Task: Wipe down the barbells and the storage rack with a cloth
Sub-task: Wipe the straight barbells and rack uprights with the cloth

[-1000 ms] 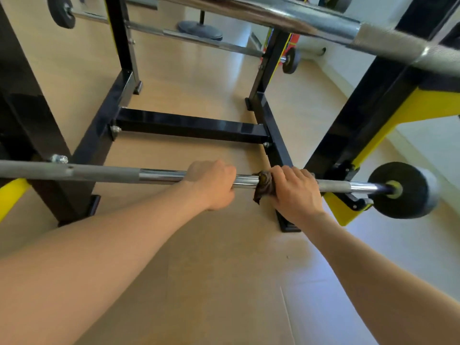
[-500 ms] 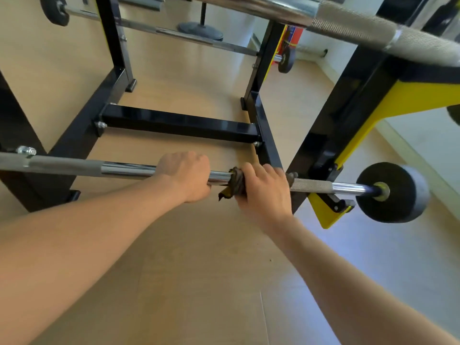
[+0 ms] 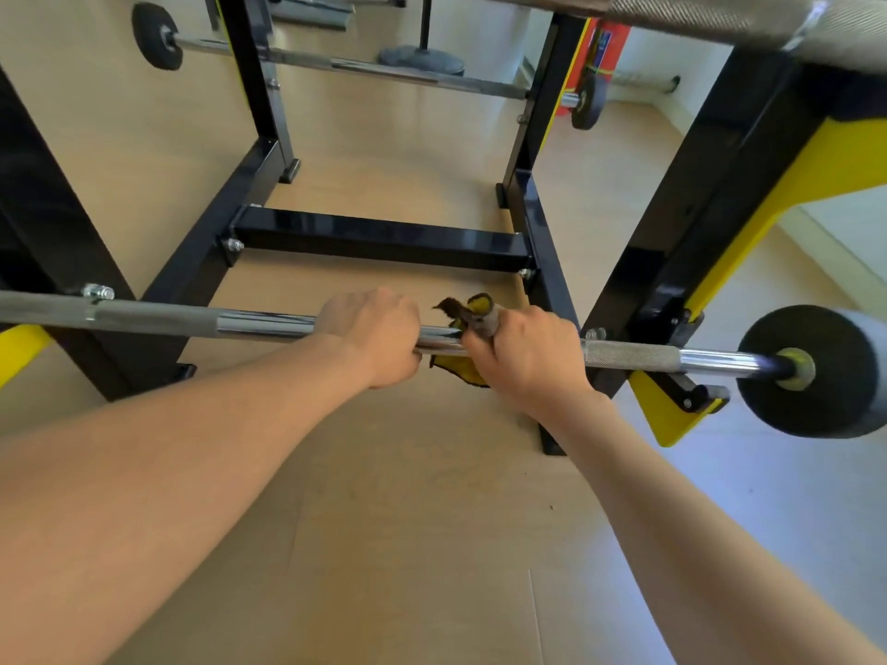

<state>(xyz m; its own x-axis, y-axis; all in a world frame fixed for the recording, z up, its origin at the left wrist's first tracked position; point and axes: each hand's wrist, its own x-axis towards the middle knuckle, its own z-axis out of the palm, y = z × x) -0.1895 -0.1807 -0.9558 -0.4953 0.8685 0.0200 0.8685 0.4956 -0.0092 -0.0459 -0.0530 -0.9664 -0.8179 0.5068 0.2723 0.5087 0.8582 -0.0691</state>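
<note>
both fists on the low bar, cloth bunched at centre

the cloth (image 3: 468,324), yellow and dark, sits wrapped round the lowest barbell (image 3: 269,324) near its middle, one end sticking up above the shaft and a yellow corner hanging below it. the right hand (image 3: 528,355) has its fingers clenched over the cloth and the bar together. the left hand (image 3: 379,336) is right beside it, fingers clenched on the bare chrome, almost touching the cloth. so there's next to no gap between the two fists.

out to the right the shaft is free: a knurled stretch, then smooth chrome, then the black end weight (image 3: 811,371). to the left, smooth chrome and a long grey knurled run reach the picture's edge. the bar lies across the storage rack (image 3: 384,240), resting on a yellow bracket (image 3: 667,415) at the right upright. wooden floor (image 3: 408,520) lies open below the bar.

a second barbell (image 3: 345,64) rests on the far side of the rack, and a third (image 3: 720,14) crosses the top right corner, close to the camera.

against half a second ago, the cloth shows more yellow and stands up higher, and the right hand has slid a touch toward the middle. a second ago it sat closer to the right upright.
</note>
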